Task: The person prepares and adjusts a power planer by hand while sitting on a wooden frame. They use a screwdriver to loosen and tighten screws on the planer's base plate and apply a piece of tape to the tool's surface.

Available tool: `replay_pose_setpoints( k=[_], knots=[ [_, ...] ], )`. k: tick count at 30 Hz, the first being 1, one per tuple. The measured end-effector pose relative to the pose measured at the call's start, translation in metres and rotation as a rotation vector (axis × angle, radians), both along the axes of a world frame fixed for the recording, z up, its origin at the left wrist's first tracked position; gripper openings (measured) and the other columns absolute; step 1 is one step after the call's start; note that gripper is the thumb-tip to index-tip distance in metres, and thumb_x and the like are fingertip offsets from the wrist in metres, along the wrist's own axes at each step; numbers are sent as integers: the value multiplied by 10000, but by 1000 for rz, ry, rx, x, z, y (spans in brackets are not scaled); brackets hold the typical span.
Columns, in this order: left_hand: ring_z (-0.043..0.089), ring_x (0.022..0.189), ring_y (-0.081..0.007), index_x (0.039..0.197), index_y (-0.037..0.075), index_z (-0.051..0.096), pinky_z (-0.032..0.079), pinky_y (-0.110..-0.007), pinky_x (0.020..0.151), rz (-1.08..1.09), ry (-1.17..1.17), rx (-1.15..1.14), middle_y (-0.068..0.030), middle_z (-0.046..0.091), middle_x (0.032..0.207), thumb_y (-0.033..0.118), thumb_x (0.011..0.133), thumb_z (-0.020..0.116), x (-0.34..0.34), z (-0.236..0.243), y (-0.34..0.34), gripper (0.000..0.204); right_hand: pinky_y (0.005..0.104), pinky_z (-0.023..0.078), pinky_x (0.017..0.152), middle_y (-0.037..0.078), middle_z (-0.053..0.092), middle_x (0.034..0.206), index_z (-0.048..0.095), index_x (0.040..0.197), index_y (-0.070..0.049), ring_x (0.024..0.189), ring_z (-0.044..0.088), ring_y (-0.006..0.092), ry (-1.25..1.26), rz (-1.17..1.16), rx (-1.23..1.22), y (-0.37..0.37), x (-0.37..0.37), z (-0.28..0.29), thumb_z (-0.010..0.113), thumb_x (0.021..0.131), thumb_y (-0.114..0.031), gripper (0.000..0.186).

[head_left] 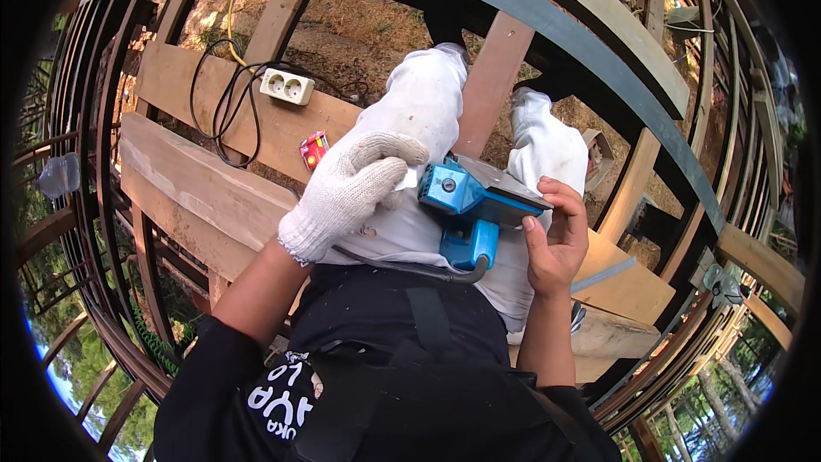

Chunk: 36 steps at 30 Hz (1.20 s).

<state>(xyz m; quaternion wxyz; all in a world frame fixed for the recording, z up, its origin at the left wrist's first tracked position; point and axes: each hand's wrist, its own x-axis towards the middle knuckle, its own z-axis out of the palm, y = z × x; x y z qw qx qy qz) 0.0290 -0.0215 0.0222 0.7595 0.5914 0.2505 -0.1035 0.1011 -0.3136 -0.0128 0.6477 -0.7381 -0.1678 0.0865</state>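
Note:
A blue electric planer (pixel 469 205) lies upside down on my lap, its grey sole plate turned up. My left hand (pixel 352 190), in a white knitted glove, rests against the tool's left end, fingers curled over it. My bare right hand (pixel 558 239) grips the right edge of the sole plate with thumb and fingers. The tool's black cable (pixel 410 267) runs across my white trousers toward my left side.
I sit on wooden planks (pixel 197 197) laid over an open timber and metal frame with ground far below. A white double socket (pixel 287 85) with black and yellow cords lies on a plank ahead left. A small red object (pixel 313 151) sits near it.

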Motion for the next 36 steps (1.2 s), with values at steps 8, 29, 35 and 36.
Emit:
replay_pose_setpoints(
  k=[8, 29, 35, 36],
  knots=[
    [674, 993, -96, 1274, 5, 700, 556, -297, 910, -256, -67, 133, -88, 742, 1072, 71, 1011, 600, -5, 2, 4, 289, 468, 370, 1176, 159, 596, 1313, 594, 1186, -38, 1306, 544, 307, 35, 10, -33, -2, 1, 4, 717, 828, 68, 393],
    [667, 1163, -183, 1427, -43, 571, 527, -332, 1038, 49, 22, -196, -142, 662, 1357, 89, 1024, 647, 18, -11, 16, 431, 493, 392, 1146, 178, 605, 1275, 589, 1132, -46, 1277, 562, 339, 84, 74, -37, 2, 19, 9, 777, 852, -119, 344],
    [685, 1128, -193, 1411, -52, 569, 566, -354, 978, 87, 74, -268, -162, 678, 1314, 119, 1036, 631, 20, -6, 13, 417, 483, 405, 1132, 175, 623, 1255, 605, 1135, -29, 1253, 583, 332, 111, 132, 10, 1, 28, 11, 803, 875, -286, 416],
    [697, 1101, -206, 1414, -55, 565, 574, -356, 962, 79, 67, -318, -178, 688, 1281, 126, 1042, 619, 20, -5, 13, 417, 483, 405, 1132, 175, 623, 1255, 605, 1135, -29, 1253, 583, 332, 109, 131, 17, 2, 29, 12, 803, 875, -286, 416]
  ],
)
